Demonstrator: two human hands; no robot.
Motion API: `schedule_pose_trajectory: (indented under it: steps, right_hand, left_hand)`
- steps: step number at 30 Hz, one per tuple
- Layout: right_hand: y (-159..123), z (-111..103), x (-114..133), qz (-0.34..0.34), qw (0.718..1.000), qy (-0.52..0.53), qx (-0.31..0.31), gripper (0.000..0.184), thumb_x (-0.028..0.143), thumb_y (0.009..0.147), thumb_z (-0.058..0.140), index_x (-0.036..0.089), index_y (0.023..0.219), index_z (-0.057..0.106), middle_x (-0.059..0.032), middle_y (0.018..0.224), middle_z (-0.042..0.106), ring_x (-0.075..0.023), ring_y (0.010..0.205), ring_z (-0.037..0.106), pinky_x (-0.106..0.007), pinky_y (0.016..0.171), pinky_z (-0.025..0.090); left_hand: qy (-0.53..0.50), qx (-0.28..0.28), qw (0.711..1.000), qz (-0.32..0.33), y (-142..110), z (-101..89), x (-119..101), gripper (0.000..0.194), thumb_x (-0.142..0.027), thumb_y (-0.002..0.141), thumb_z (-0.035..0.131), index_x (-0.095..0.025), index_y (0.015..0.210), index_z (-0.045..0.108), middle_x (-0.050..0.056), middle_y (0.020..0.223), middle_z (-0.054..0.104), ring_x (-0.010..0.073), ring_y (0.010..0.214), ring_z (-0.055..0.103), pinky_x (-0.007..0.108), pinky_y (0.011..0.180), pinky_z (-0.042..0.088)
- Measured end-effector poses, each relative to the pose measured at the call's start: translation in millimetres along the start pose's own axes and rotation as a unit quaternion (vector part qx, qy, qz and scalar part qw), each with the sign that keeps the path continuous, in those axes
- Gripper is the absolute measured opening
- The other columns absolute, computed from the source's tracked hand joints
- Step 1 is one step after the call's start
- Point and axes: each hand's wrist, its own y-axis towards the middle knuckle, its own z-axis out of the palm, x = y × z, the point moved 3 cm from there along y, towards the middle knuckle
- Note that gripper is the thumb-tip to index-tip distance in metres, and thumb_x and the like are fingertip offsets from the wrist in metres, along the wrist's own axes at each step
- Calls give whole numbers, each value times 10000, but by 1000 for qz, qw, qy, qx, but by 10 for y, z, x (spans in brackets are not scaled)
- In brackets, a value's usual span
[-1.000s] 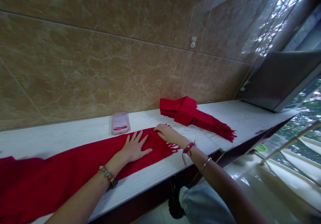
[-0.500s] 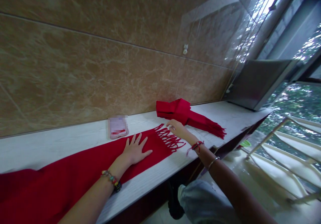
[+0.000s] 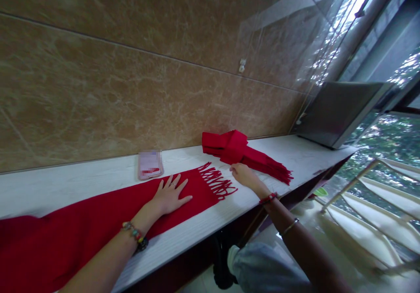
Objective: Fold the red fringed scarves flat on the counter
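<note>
scarf point(image 3: 114, 214): red, laid lengthwise on the white tabletop point(image 3: 182, 159), running out of view at the left; smooth near its right end, rumpled toward the left.
left hand point(image 3: 170, 195): palm down on the scarf, fingers spread wide, pressing rather than gripping; it appears to pin the cloth.
fringe point(image 3: 215, 180): at the scarf's right end, strands fanned across the white surface, a few crossing or bent near the front corner.
right hand point(image 3: 244, 176): just past the fringe, fingers loosely curled, grip narrow; I cannot tell whether the fingertips pinch anything, though no strand is seen running into them.
bundle point(image 3: 233, 148): a second red cloth with fringed ends, folded and wrapped across its middle, lying behind the right hand, near the wall point(image 3: 114, 100).
phone point(image 3: 150, 165): flat, pink-edged, just behind the scarf; whether the two touch is not clear.
step at the fringe: judging by the pinned cloth and the fanned strands, likely straightening this end.
next move on the strands: another pass would call for the left palm's steady weight, with light right fingertips drawing the crossed strands outward, away from the scarf's body.
</note>
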Motion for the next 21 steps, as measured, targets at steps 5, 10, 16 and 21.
schedule_pose_trajectory:
  steps: [5, 10, 16, 21]
  right_hand:
    - [-173, 72, 437, -177, 975, 124, 56, 218, 120, 726, 493, 169, 870, 648, -25, 807, 665, -122, 722, 577, -191, 649, 392]
    - [-172, 167, 244, -77, 995, 39, 56, 157, 134, 699, 525, 157, 804, 640, -63, 824, 655, -160, 742, 577, -219, 608, 370]
    - [-126, 27, -64, -9, 1000, 14, 18, 222, 85, 775, 430, 88, 866, 632, -160, 901, 620, -206, 833, 577, -279, 709, 398]
    - [-298, -79, 402, -265, 954, 138, -2, 224, 120, 749, 501, 186, 929, 616, -52, 953, 601, -162, 890, 534, -259, 792, 404]
  left_hand:
    - [5, -6, 1000, 3, 3, 9, 16, 727, -673, 796, 249, -251, 1387, 207, 103, 1461, 106, 316, 1328, 66, 528, 1035, 114]
    - [9, 1, 1000, 0, 3, 5, 20, 718, -673, 799, 238, -264, 1388, 196, 91, 1464, 103, 311, 1330, 62, 525, 1036, 115]
    - [7, 5, 1000, -2, 7, -2, 11, 709, -667, 803, 236, -271, 1390, 185, 83, 1466, 99, 309, 1331, 59, 516, 1039, 113]
    - [9, -4, 1000, 0, 14, 13, 19, 701, -660, 805, 255, -273, 1387, 200, 78, 1465, 103, 318, 1328, 73, 521, 1036, 113]
